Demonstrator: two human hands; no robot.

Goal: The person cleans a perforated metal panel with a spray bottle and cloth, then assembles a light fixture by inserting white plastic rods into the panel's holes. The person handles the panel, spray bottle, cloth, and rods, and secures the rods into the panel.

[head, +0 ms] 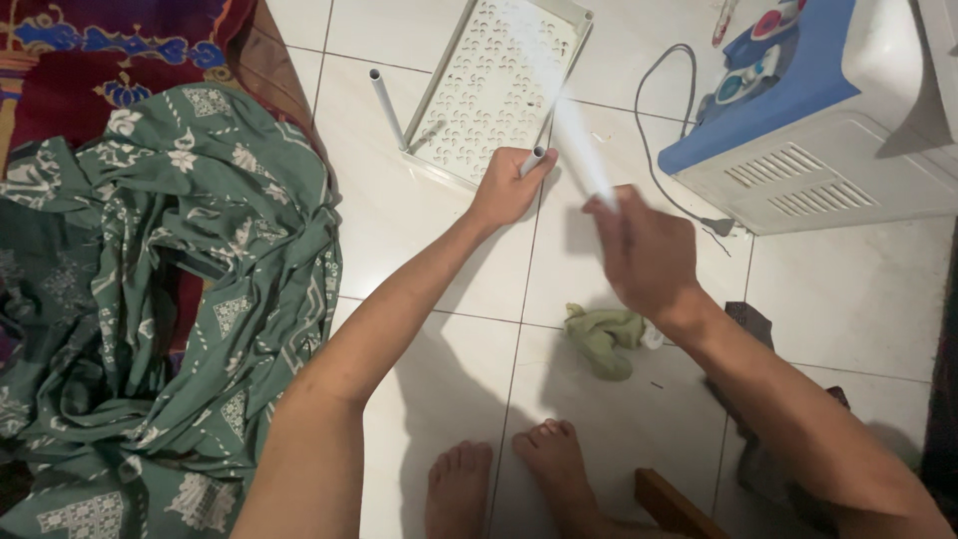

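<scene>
Spilling over the left of the view, a green patterned cloth [170,299] lies crumpled on the white tiled floor [858,299], with a red patterned rug [90,50] partly hidden beneath it and cut off by the upper corner. Just right of the cloth, a short white tube [387,108] stands from the near corner of a white perforated shelf panel [494,85] lying on the tiles. The left hand [507,188] is closed around the end of a second tube [534,160] at the panel's lower edge, fingers curled tight on it. The right hand [644,255] is blurred; it grips a long white tube [574,135] that smears upward across the panel, so its far end is hard to make out. Below the hands sit a green rag [604,337] and two bare feet [509,479]. At the upper right, a white and blue appliance [798,130] is cut by the frame, its grey cord [659,130] trailing on the floor.
</scene>
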